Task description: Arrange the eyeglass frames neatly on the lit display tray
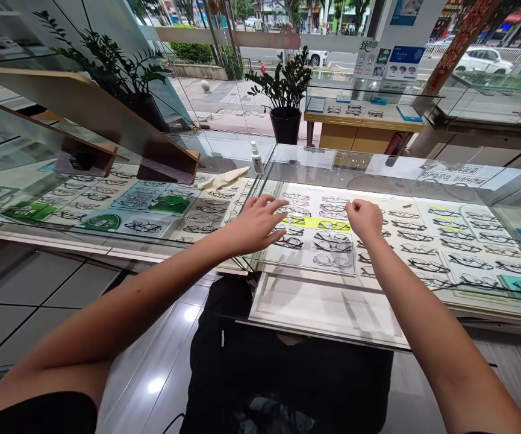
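My left hand reaches over the glass display counter with its fingers spread, near the corner where two glass cases meet. Nothing shows in it. To its right, my right hand is closed, thumb and fingers pressed together above the glass; whatever it may hold is hidden. Beneath and between the hands lie rows of eyeglasses, with a yellow-green strip among them. Beyond my left hand, a small white spray bottle stands upright, and a crumpled cream cloth lies beside it.
A pale drawer juts out below the counter toward my body. Wooden shelf boards stand at the left. A potted plant is by the window, and a low display table with glasses stands behind the counter.
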The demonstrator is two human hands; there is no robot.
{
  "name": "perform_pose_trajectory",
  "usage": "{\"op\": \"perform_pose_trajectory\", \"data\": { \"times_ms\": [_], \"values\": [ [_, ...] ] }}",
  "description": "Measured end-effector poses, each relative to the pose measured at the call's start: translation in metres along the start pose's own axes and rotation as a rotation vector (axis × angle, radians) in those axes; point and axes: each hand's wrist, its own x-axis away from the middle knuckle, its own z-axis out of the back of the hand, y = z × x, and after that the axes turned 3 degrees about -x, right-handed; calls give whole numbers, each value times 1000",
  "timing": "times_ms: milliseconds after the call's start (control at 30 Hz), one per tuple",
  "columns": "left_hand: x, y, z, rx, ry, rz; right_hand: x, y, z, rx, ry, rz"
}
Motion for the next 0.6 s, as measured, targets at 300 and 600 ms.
{"op": "perform_pose_trajectory", "data": {
  "times_ms": [300, 600],
  "values": [
    [-33, -11, -34, -109, -11, -35, -1, 0, -1, 3, -6, 13],
    [11, 7, 18, -10, 1, -60, -1, 0, -1, 6, 1, 14]
  ]
}}
